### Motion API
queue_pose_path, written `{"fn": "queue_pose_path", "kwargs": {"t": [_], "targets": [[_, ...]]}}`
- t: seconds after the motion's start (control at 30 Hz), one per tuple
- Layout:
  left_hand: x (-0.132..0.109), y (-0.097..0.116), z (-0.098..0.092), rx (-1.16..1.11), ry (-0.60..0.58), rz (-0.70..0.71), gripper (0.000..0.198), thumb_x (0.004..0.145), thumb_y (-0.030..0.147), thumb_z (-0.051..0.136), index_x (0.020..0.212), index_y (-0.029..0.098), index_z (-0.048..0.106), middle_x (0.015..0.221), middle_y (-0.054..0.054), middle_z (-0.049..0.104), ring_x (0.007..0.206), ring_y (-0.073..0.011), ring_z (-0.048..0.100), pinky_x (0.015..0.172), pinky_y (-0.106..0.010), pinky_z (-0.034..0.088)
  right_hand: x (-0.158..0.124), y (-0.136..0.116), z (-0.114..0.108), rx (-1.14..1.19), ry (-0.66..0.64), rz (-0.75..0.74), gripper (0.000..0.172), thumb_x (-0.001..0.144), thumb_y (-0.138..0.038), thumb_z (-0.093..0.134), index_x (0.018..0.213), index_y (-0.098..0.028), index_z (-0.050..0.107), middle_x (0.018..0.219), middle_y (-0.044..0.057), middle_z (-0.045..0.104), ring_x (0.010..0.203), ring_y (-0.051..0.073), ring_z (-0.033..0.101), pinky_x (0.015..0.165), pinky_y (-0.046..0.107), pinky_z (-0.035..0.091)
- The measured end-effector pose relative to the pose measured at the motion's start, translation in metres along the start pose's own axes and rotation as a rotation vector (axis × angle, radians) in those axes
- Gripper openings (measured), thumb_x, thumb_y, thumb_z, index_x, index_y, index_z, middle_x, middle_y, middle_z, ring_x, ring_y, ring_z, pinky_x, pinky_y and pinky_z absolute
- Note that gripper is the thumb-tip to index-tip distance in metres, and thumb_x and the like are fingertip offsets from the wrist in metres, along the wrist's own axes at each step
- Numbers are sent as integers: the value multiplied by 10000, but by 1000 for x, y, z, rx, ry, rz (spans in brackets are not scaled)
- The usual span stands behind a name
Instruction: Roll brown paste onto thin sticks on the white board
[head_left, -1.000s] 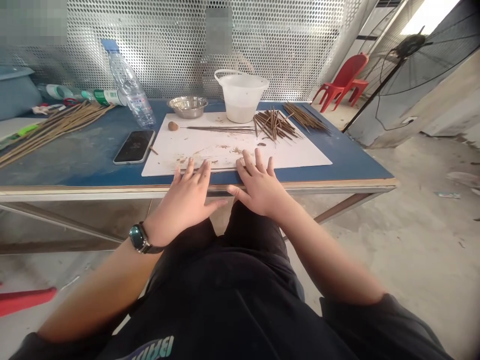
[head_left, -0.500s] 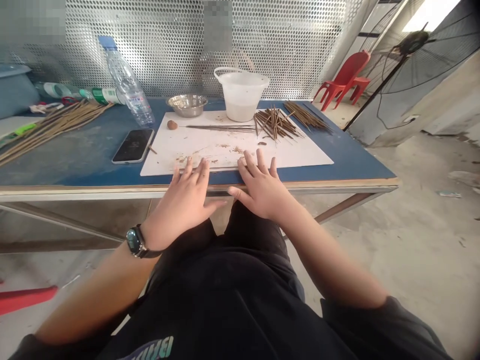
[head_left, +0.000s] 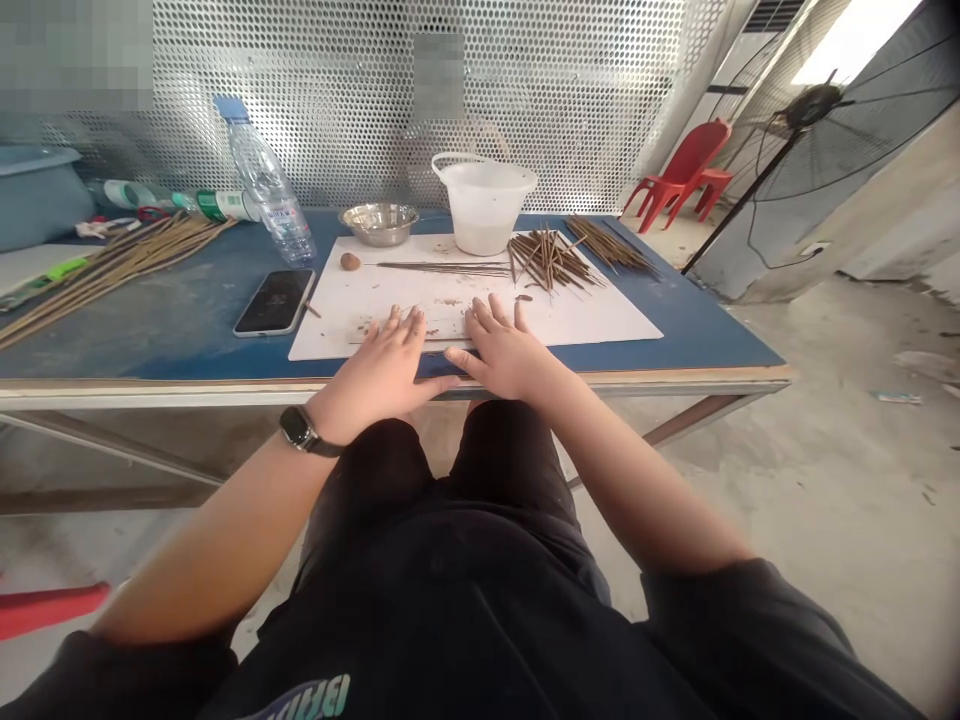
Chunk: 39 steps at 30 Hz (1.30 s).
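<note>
Head view: the left hand (head_left: 382,368) and right hand (head_left: 504,352) lie flat with fingers spread, gripping nothing, atop a thin stick (head_left: 358,343) at the white board's (head_left: 600,312) near edge. Uneven pressure would likely snap it or send it rolling off the blue table (head_left: 187,340).

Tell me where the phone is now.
Head view: the phone lies on the table, beside the left edge of the board, in front of the bottle.
</note>
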<state>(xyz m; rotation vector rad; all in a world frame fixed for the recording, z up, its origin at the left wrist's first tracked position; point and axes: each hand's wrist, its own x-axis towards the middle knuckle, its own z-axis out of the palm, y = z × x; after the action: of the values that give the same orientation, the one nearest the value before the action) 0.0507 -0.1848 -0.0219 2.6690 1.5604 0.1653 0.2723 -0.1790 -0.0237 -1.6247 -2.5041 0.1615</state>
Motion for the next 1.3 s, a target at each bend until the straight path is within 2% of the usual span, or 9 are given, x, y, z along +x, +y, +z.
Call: {"fn": "queue_pose_path", "kwargs": {"t": [0.1,0.2,0.37,0.47,0.57,0.67,0.93,1.17,1.3], "targets": [[3,-9,-1,-26,-12,8,1140,1063,765,533,1790,-38,177,1851,-316,193,1744,-470,149,1395,-631,213,2,11,-3,27,17,-40,1050,1125,-765,153,1746,62,336,1857,290,216,1760,454,98,1396,691,91],[-9,-12,3,-49,33,40,1104,1069,768,518,1805,17,184,1857,-288,218,1747,-450,164,1402,-613,211,-14,14,0,55,54,-75,1092,1108,-793,117,1738,68,349,1845,294,252,1753,463,137,1394,696,118],[-31,-1,8,-53,21,114,1079,1087,776,466,1805,17,200,1858,-266,232,1754,-418,163,1419,-582,193,-37,1,8,26,58,-14,1180,1060,-856,30,1761,50,315,1874,253,173,1757,478,58,1389,726,70],[-23,-1,5,-59,1,91,1085,1080,793,459,1807,27,207,1859,-261,234,1753,-413,173,1417,-583,199,-27,-4,7,-3,25,43,1169,1064,-848,29,1777,49,262,1886,240,122,1756,485,-4,1384,739,38],[-7,-5,1,-46,-5,49,1103,1069,784,502,1796,3,220,1850,-290,236,1747,-431,186,1411,-596,201,-10,-2,5,-19,12,84,1157,1073,-840,42,1784,56,214,1886,244,117,1755,487,-12,1382,738,32],[-3,-8,-1,-49,-1,48,1105,1067,770,520,1794,-2,212,1849,-300,228,1744,-433,199,1408,-598,206,-8,2,3,-8,13,67,1138,1077,-830,27,1789,35,229,1889,228,126,1758,476,-14,1382,738,21],[-40,-5,4,-56,24,86,1070,1064,774,525,1804,54,240,1841,-256,301,1726,-418,275,1414,-572,234,-48,1,7,9,49,-3,1138,1052,-874,52,1801,-50,289,1898,203,127,1754,498,-12,1361,790,49],[-13,-13,1,-43,55,62,1034,1080,749,515,1786,37,265,1823,-293,321,1727,-418,274,1394,-588,265,-18,2,4,-6,31,65,1112,1078,-845,88,1796,-17,272,1889,224,152,1754,498,13,1365,782,43],[-17,-13,-1,-29,44,64,1013,1091,735,502,1793,48,254,1823,-287,324,1722,-420,287,1392,-601,259,-22,7,6,3,51,33,1104,1082,-839,79,1794,-21,284,1885,224,170,1755,493,19,1361,788,43]]}}
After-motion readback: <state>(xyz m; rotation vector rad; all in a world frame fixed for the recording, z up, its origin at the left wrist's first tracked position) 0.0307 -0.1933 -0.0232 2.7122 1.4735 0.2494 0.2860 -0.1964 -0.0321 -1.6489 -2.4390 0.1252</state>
